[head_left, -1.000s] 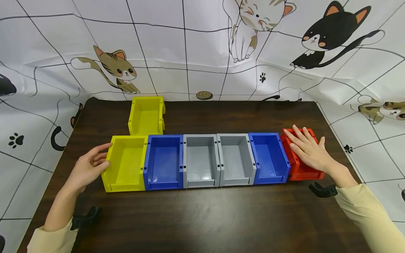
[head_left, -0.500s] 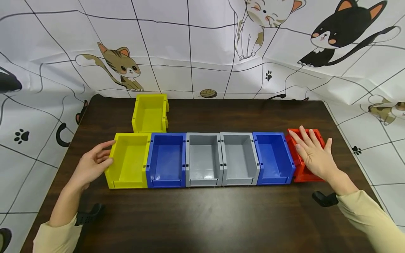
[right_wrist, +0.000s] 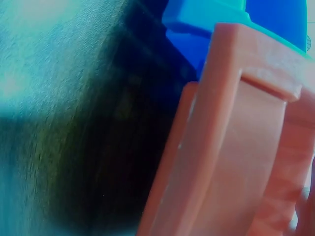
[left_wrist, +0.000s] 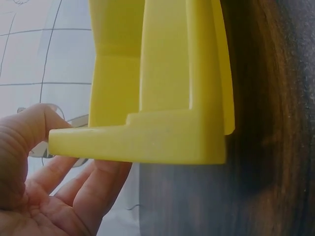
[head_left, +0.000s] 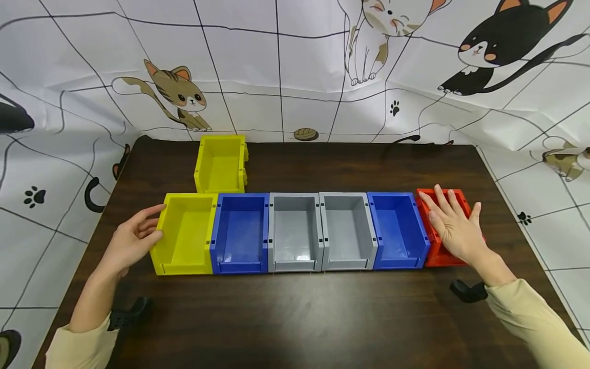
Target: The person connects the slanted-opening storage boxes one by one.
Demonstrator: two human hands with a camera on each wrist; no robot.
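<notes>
A row of bins runs across the table. At its left end is a yellow bin (head_left: 186, 230), its left wall pinched by my left hand (head_left: 128, 243); in the left wrist view the thumb lies over the wall's rim and the fingers (left_wrist: 96, 189) outside it. At the right end my right hand (head_left: 458, 230), fingers spread, lies across the top of a red bin (head_left: 426, 228). In the right wrist view the red bin (right_wrist: 251, 147) fills much of the picture and that hand is barely seen. Blue (head_left: 241, 233), grey (head_left: 295, 230), grey (head_left: 346, 230) and blue (head_left: 397, 228) bins stand between, side by side.
A second yellow bin (head_left: 221, 164) stands behind the row's left part. The dark wood table (head_left: 295, 318) ends at a white cat-patterned sheet (head_left: 258, 66) at the back and sides.
Over the last half second the row has slid slightly left against the yellow bin behind it, both hands moving with it. The whole head view has also shifted a little.
</notes>
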